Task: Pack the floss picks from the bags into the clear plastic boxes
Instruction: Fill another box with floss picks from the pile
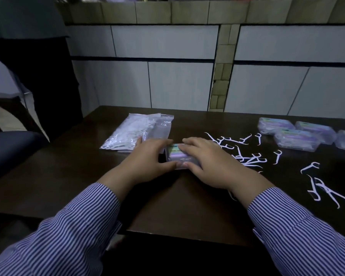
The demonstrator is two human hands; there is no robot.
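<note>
A clear plastic box with a green and purple label rests on the dark table at centre. My left hand grips its left side, thumb along the near edge. My right hand lies over its right side, fingers pressing on the lid. Clear bags of white floss picks lie just behind my left hand. Loose white floss picks are scattered to the right of my right hand, with more floss picks at the table's right edge.
Several closed clear boxes with purple contents stand at the table's back right. A tiled wall rises behind the table. A dark chair stands to the left. The table's near edge lies between my striped sleeves.
</note>
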